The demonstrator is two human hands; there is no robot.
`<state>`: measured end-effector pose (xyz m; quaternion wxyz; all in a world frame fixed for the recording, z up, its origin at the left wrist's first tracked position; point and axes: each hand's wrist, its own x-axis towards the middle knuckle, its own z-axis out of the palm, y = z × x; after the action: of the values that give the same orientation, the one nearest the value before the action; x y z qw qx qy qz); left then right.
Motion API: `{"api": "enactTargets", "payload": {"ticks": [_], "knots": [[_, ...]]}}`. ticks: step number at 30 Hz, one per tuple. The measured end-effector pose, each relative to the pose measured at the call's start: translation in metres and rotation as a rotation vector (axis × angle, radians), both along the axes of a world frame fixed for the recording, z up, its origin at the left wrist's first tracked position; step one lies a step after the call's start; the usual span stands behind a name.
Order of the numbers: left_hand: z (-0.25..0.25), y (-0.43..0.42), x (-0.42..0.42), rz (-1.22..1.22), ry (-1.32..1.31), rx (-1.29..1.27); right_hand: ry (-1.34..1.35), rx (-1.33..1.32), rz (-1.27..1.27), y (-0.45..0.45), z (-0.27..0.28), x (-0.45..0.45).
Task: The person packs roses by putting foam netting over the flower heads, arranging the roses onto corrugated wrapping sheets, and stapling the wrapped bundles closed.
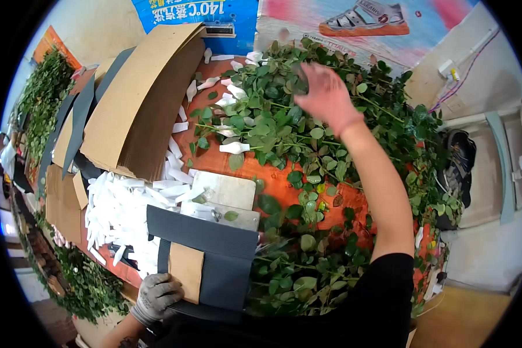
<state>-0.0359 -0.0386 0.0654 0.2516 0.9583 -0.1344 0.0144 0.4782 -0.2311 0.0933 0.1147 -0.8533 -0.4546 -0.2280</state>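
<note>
My left hand (155, 297), in a grey glove, is closed on the lower left edge of a black corrugated sheet (229, 272) with a brown cardboard piece (185, 272) on it. My right hand (327, 98), in a pink glove, is raised over a pile of leafy stems (284, 124), which look like roses. It is smeared by motion, but thumb and fingers look apart, with nothing clear between them. White sleeves (234, 148) cover the heads of several stems, pointing left. More leafy stems (307, 278) lie near my body.
Loose white sleeves (119, 203) heap up left of the black sheet. Behind them stands a stack of brown cardboard (139, 98). A whitish block (223, 190) lies on the red tabletop (267, 174). Further left are more greenery (43, 104); a dark shoe (461, 159) is at right.
</note>
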Motion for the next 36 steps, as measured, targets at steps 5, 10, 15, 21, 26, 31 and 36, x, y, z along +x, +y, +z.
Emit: {"api": "enactTargets", "payload": {"ticks": [5,10,15,21,26,31,36], "knots": [[0.003,-0.004,-0.004,0.051,0.065,0.114,0.259,-0.114,-0.283,0.06,-0.027,0.106],[0.001,0.0,0.002,0.062,0.152,0.065,0.275,-0.358,-0.312,0.089,-0.088,0.183],[-0.001,0.002,-0.002,0.04,0.167,0.085,0.429,-0.432,-0.442,0.086,-0.103,0.207],[-0.002,0.007,0.003,0.0,0.225,0.048,0.83,-0.745,-0.517,0.105,-0.095,0.214],[-0.001,-0.002,0.001,0.023,0.089,0.055,0.768,-0.682,-0.578,0.085,-0.048,0.191],[-0.007,-0.001,-0.006,0.038,0.079,0.036,0.332,-0.482,-0.29,0.014,0.01,0.223],[-0.003,-0.008,-0.007,0.08,-0.072,0.027,0.028,0.124,-0.391,-0.048,0.141,0.133]]}}
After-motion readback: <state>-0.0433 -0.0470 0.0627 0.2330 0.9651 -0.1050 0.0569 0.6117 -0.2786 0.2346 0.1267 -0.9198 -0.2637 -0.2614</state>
